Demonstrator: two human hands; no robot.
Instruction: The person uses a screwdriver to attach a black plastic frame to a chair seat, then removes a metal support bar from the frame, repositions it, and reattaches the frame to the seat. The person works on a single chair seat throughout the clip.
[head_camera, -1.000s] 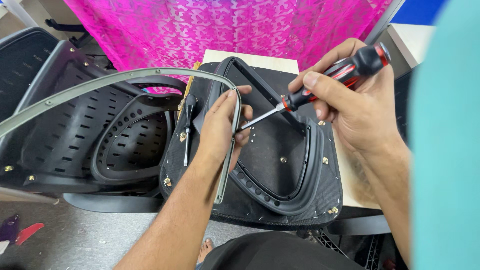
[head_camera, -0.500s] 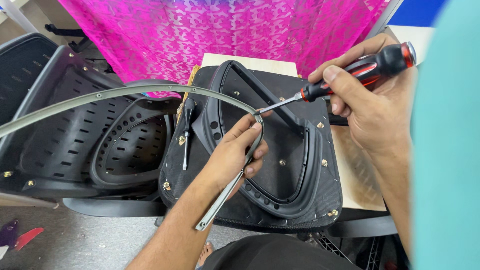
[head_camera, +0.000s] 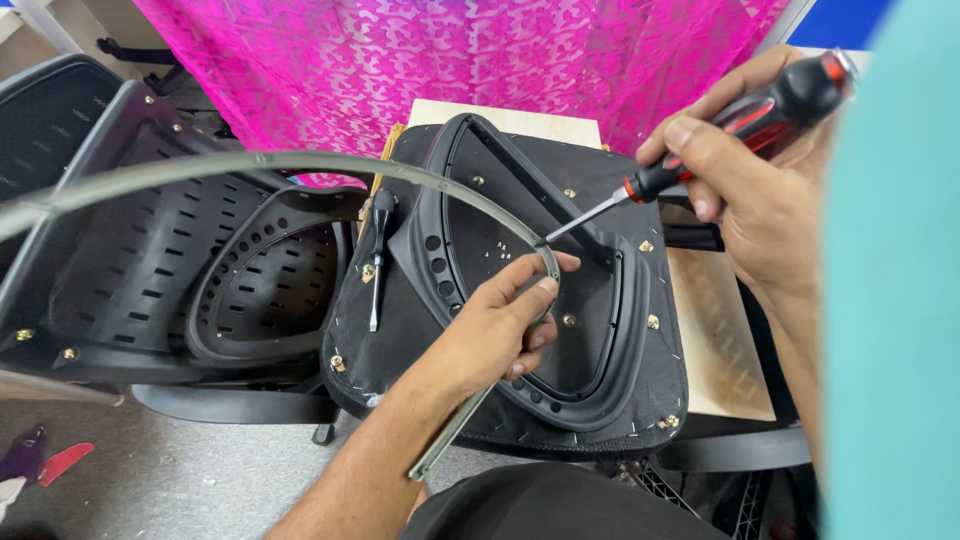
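Two hands: left (head_camera: 497, 330) grips curved strip (head_camera: 300, 161), right (head_camera: 760, 190) apparently screwdriver (head_camera: 690, 160).

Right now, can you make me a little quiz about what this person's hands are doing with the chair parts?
1. True or false: the right hand holds a screwdriver with a red and black handle.
2. What does the left hand grip? A) a hammer B) a long curved grey strip C) the pink cloth
3. Fill in: a second, smaller screwdriver lies on the black seat base, to the ____ of the left hand.

Key
1. True.
2. B, the strip bends round under its fingers.
3. Left, and no hand touches it.
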